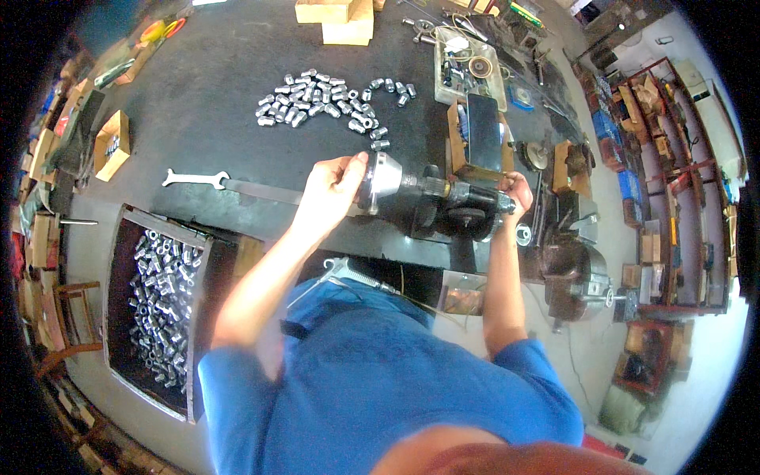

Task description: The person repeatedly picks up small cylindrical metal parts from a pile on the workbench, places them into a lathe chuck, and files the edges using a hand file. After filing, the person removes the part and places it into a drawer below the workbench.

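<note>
A small bench machine (467, 214) with a silver, round chuck (385, 176) stands at the near edge of the dark workbench. My left hand (336, 184) is closed at the chuck's left face, thumb and forefinger together; whatever lies between them is hidden. At the machine's right end, my right hand (516, 194) has its fingers curled in by a dark metal part, and their grip is partly hidden. Beyond the chuck lies a loose pile of short, shiny metal nuts (309, 99), with several more trailing toward the machine.
An open-end wrench (196, 180) lies left of my left hand. Below it stands a deep bin (115, 317) of similar metal pieces. An air blow gun (348, 273) hangs at the bench edge before me. A phone (484, 131) rests on a wooden box; a parts tray (495, 79) sits behind.
</note>
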### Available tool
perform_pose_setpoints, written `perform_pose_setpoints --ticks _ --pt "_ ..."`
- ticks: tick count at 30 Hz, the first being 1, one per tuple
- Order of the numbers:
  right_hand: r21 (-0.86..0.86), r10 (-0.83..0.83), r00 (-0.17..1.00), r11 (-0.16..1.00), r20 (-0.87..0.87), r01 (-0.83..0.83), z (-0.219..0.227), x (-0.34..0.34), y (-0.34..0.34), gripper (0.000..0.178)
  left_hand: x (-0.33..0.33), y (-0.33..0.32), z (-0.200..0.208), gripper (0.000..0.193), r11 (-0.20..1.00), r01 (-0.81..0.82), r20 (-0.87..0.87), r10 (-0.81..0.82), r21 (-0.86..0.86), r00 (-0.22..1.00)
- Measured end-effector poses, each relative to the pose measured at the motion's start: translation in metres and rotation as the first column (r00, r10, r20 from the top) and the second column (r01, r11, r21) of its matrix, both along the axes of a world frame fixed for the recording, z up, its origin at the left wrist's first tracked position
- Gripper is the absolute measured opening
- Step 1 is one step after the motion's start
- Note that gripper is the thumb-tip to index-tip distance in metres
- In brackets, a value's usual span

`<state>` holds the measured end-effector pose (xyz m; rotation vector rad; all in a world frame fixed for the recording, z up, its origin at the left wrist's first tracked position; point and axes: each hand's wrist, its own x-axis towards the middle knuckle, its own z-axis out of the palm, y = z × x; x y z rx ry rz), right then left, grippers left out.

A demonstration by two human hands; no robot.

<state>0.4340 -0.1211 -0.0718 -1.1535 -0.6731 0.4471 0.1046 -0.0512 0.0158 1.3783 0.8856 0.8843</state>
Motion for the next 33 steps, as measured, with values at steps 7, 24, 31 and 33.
perform_pose_setpoints --ticks 7,24,31,33 --pt "-0.145 -0.293 0.911 0.954 -0.291 0.261 0.004 -0.047 -0.035 0.016 0.004 0.001 -0.011 0.035 0.998 -0.014 0.003 0.013 0.069 1.000" --pt "-0.051 -0.166 0.880 0.986 -0.445 0.160 0.015 -0.059 -0.078 0.011 0.006 -0.003 -0.006 0.036 0.992 -0.035 -0.019 0.038 0.118 0.999" --pt "-0.045 -0.190 0.974 0.979 0.126 0.197 -0.015 -0.017 -0.020 0.015 0.003 0.005 -0.010 0.036 0.997 0.031 0.001 -0.031 0.065 1.000" --pt "-0.068 -0.141 0.959 0.984 0.246 0.162 -0.001 0.000 0.002 0.016 0.002 0.005 -0.007 0.036 0.998 0.065 0.043 -0.065 0.000 0.997"
